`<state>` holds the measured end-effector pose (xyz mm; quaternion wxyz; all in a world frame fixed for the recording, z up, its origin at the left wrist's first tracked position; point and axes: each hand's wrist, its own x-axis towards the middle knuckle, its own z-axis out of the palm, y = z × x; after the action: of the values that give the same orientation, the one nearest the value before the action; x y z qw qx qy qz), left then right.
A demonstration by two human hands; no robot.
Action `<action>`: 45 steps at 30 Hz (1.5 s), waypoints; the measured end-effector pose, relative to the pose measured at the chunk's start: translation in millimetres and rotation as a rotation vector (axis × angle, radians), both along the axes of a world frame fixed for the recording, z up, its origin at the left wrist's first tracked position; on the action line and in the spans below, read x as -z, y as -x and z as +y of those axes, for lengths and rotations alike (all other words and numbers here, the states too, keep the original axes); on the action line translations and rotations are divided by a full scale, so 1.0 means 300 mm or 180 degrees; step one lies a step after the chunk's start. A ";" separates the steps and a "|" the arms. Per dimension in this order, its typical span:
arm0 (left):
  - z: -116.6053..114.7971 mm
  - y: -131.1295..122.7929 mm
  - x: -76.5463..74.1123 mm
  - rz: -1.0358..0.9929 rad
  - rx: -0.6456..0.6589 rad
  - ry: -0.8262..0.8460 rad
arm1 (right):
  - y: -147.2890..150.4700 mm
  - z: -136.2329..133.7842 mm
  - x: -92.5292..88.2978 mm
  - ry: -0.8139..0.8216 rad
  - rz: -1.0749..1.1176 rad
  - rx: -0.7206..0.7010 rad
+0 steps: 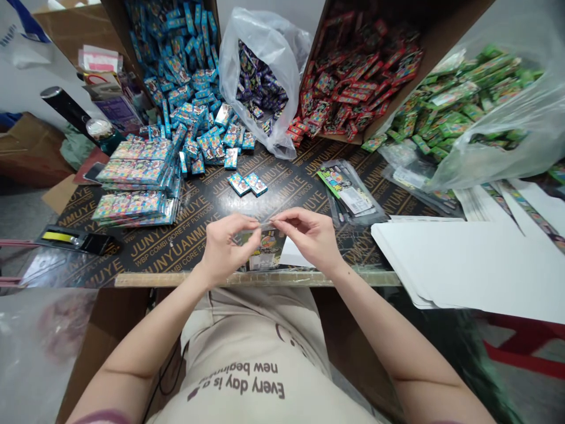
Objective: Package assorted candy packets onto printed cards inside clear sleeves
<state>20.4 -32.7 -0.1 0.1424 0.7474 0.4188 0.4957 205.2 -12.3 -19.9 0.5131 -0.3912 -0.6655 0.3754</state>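
My left hand (230, 244) and my right hand (311, 237) pinch the top edge of a clear plastic bag with dark print (267, 247), fingertips close together. The bag hangs upright near the table's front edge. Beside it, partly covered by my right hand, shows a piece of white card (293, 253). Just beyond my hands lie two small blue boxes (248, 184), side by side and touching. Right of my hands, similar flat plastic bags (353, 194) lie in a loose pile, one with a green printed strip. Whether anything is inside the held bag I cannot tell.
Blue boxes (194, 112) spill from a carton. Behind stand a bag of purple boxes (260, 88), a carton of red boxes (353, 88) and a bag of green boxes (468, 100). Filled packs (136, 176) are stacked left; white cards (477, 265) overhang the front edge.
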 end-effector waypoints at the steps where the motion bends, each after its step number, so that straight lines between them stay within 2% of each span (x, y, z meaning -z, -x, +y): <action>1: -0.006 0.001 0.007 0.0168 0.0047 -0.0208 | -0.009 -0.002 0.007 -0.0091 -0.0022 -0.0020; 4: -0.018 0.009 0.033 0.0529 0.0169 -0.0558 | -0.037 -0.012 0.031 -0.0482 -0.0162 -0.0101; 7: -0.016 0.027 0.051 0.0536 0.0223 -0.0561 | -0.052 -0.024 0.082 -0.0619 -0.0229 -0.0166; 10: 0.007 0.074 0.060 0.0142 0.0017 -0.0295 | -0.043 -0.040 0.177 -0.0100 -0.0161 -0.0148; 13: 0.041 0.163 0.088 -0.0658 -0.0654 0.0096 | -0.011 -0.051 0.285 0.0670 -0.0295 -0.0393; 15: 0.056 0.241 0.131 -0.1210 -0.1133 0.0334 | 0.017 -0.031 0.327 0.0944 -0.0289 -0.0658; 17: 0.052 0.320 0.191 -0.1540 -0.1519 0.0505 | 0.044 0.030 0.329 0.0828 -0.0279 -0.0555; 20: 0.004 0.416 0.280 -0.1567 -0.1881 0.0650 | 0.072 0.207 0.285 0.0078 -0.0940 0.0009; 22: -0.043 0.457 0.316 -0.1160 -0.2106 0.0666 | 0.080 0.353 0.257 -0.0356 -0.1821 0.0103; 25: -0.097 0.473 0.324 -0.0108 -0.2422 0.0434 | 0.087 0.535 0.253 -0.0361 -0.2930 -0.0170; 27: -0.106 0.456 0.311 0.0417 -0.2224 0.0335 | 0.092 0.597 0.272 -0.0267 -0.3202 -0.0425; 30: -0.078 0.406 0.291 0.1168 -0.1157 0.0555 | 0.093 0.595 0.298 -0.0444 -0.3082 -0.0427; 33: -0.030 0.343 0.285 0.2107 0.0005 0.0935 | 0.079 0.535 0.288 -0.0639 -0.2762 0.0207; 35: 0.002 0.301 0.290 0.2544 0.0458 0.1082 | 0.067 0.499 0.269 -0.0500 -0.2541 0.0679; 37: 0.031 0.262 0.300 0.2791 0.0714 0.1099 | 0.057 0.479 0.254 -0.0132 -0.2446 0.0781; 39: 0.057 0.233 0.310 0.2938 0.0835 0.1075 | 0.051 0.470 0.253 0.0331 -0.2506 0.0534; 41: 0.078 0.218 0.318 0.2984 0.0830 0.1047 | 0.043 0.462 0.265 0.0580 -0.2564 0.0340; 45: 0.091 0.233 0.318 0.2927 0.0616 0.1093 | 0.006 0.423 0.302 0.0111 -0.2716 0.0008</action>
<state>-49.5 -5.4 -95.6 0.1094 0.8898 0.4425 0.0234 203.5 114.7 -110.4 0.1855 -0.5208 -0.8112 0.1905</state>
